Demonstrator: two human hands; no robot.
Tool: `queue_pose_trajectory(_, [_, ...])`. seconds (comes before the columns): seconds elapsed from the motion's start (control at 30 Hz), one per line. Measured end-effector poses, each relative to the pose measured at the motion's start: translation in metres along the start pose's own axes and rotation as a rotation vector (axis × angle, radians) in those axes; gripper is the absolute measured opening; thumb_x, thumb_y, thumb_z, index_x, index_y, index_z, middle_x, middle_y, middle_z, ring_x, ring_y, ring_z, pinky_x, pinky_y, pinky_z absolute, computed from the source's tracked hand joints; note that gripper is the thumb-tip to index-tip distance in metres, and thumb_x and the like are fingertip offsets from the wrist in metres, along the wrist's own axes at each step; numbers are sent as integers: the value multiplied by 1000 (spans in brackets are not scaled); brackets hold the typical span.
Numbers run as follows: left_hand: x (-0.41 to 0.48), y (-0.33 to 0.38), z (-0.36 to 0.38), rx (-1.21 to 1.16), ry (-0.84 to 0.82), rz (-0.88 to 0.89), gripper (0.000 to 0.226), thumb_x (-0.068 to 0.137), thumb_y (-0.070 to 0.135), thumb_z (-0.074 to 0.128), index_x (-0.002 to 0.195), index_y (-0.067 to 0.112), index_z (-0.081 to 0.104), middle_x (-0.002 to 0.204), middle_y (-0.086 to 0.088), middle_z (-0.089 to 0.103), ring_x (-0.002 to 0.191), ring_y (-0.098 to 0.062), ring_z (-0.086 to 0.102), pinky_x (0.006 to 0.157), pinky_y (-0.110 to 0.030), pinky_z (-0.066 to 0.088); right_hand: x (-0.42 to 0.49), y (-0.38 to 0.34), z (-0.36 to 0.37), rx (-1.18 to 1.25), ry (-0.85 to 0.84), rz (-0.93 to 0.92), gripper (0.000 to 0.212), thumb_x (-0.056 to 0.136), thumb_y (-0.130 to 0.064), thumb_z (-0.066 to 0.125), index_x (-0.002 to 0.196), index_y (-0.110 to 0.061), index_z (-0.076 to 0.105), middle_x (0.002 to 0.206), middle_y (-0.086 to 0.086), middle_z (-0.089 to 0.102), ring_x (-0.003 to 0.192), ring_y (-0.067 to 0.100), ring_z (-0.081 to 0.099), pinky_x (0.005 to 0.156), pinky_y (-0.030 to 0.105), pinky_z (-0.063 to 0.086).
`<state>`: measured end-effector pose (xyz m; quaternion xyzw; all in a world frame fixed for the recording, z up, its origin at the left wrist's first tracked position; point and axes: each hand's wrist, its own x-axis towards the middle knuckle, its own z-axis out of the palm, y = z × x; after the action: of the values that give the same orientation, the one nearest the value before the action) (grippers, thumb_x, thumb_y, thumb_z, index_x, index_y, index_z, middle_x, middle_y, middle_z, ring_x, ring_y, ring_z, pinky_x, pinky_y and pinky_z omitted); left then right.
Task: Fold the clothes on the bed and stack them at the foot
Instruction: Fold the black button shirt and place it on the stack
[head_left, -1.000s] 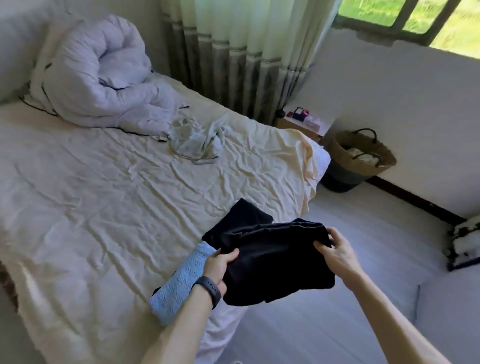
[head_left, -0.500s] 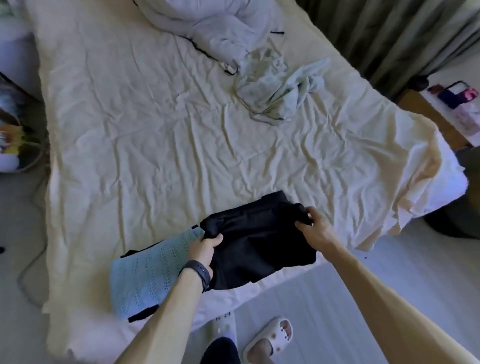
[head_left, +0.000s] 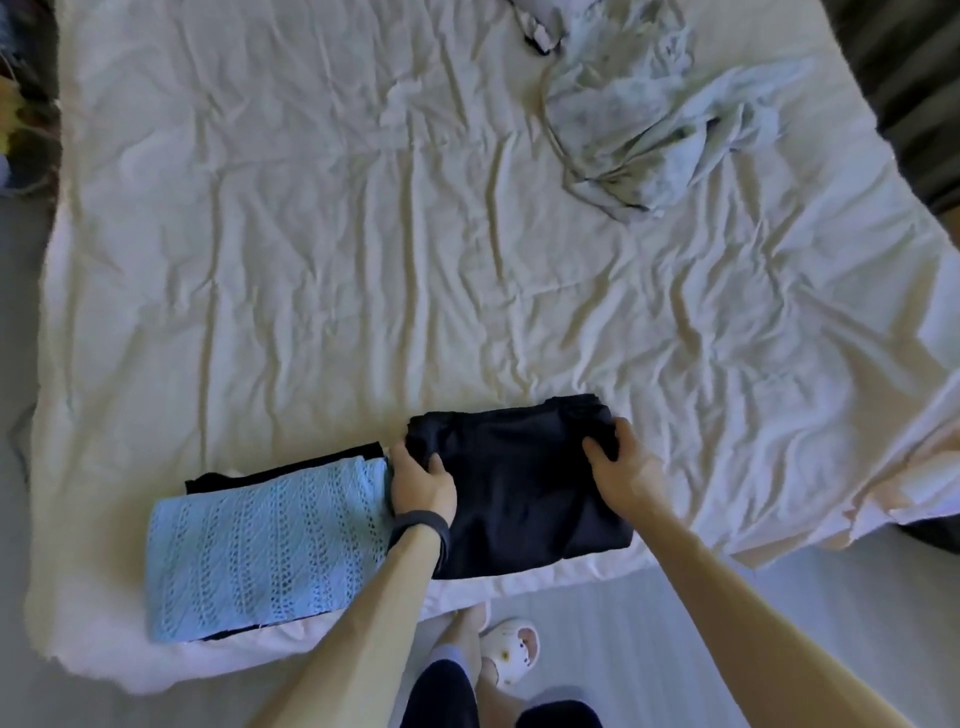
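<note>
Left hand and right hand pinch opposite edges of the folded black garment, lower centre; probably light, floppy, best supported underneath.

Bed: folded blk garment nr blue knit pile; crumpled pale cloth apart.

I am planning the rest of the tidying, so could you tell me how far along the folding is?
Done: a folded blue knit lies on a dark piece at the near edge of the bed. In hand: the left hand and right hand grip a folded black garment lying beside that pile, not on it. Left: a crumpled pale garment lies unfolded farther up the bed.
</note>
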<state>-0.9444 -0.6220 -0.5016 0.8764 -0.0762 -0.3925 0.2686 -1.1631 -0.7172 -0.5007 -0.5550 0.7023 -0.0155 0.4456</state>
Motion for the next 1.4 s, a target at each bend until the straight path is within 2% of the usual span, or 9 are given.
queue_pose_trajectory(0.07, [3, 2, 2, -23, 30, -7, 55, 101, 12, 51, 151, 12, 29, 137, -22, 55, 119, -41, 58, 95, -44, 46, -1, -4, 4, -45, 12, -16, 11, 99, -44, 54, 103, -40, 45, 89, -10, 65, 87, 24, 63, 72, 40, 48])
queue_pose_trajectory(0.17, [-1, 4, 8, 24, 60, 112, 72, 95, 7, 56, 157, 11, 20, 157, -21, 32, 141, -37, 37, 112, -41, 35, -7, -9, 4, -115, 73, -48, 45, 97, -47, 56, 136, -29, 44, 132, 2, 59, 119, 32, 56, 92, 46, 49])
queue_pose_trajectory(0.3, [-29, 4, 24, 442, 184, 537, 71, 88, 22, 55, 155, 15, 34, 161, -23, 21, 145, -43, 26, 118, -58, 20, -25, 2, 4, -442, 369, -495, 65, 98, -43, 58, 155, -21, 37, 161, 15, 34, 143, 36, 37, 113, 50, 34])
queue_pose_trajectory(0.4, [-27, -8, 40, 717, 42, 729, 65, 95, 42, 42, 158, 29, 29, 166, -13, 19, 150, -36, 22, 118, -60, 12, -15, 13, 9, -635, 171, -605, 64, 102, -52, 36, 161, -30, 25, 169, 7, 19, 155, 27, 20, 121, 53, 26])
queue_pose_trajectory(0.53, [2, -30, 48, 869, -30, 695, 61, 99, 54, 28, 158, 35, 26, 166, -8, 22, 151, -38, 21, 119, -61, 19, 21, 22, 20, -696, -7, -574, 63, 105, -57, 15, 161, -37, -3, 170, -4, -7, 156, 14, -12, 127, 51, 9])
queue_pose_trajectory(0.8, [-11, 4, 58, 856, 60, 581, 59, 99, 47, 30, 154, 26, 37, 163, -12, 27, 148, -35, 26, 115, -66, 23, 50, 30, -27, -497, -60, -769, 60, 108, -53, 21, 160, -25, 29, 170, 2, 16, 157, 23, 12, 125, 48, 14])
queue_pose_trajectory(1.07, [-11, 191, 206, 844, 11, 759, 66, 101, 48, 41, 159, 35, 13, 168, -2, 5, 154, -27, 5, 122, -55, 8, 179, 69, -193, -595, 90, -631, 68, 101, -57, 24, 156, -20, 42, 166, 5, 27, 154, 26, 17, 121, 57, 25])
queue_pose_trajectory(1.27, [44, 310, 295, 1048, 45, 906, 73, 95, 49, 53, 156, 36, 15, 164, -9, -5, 151, -34, 5, 119, -55, 14, 277, 92, -237, -791, -13, -492, 65, 103, -60, 20, 162, -39, 7, 171, -3, -11, 157, 24, -15, 123, 56, -4])
queue_pose_trajectory(1.4, [90, 345, 339, 1080, 60, 947, 54, 92, 38, 64, 142, 32, 44, 159, -11, 15, 144, -35, 22, 115, -50, 25, 304, 119, -231, -785, 7, -477, 65, 100, -64, 11, 160, -45, -5, 169, -8, -19, 150, 14, -28, 121, 57, -8])
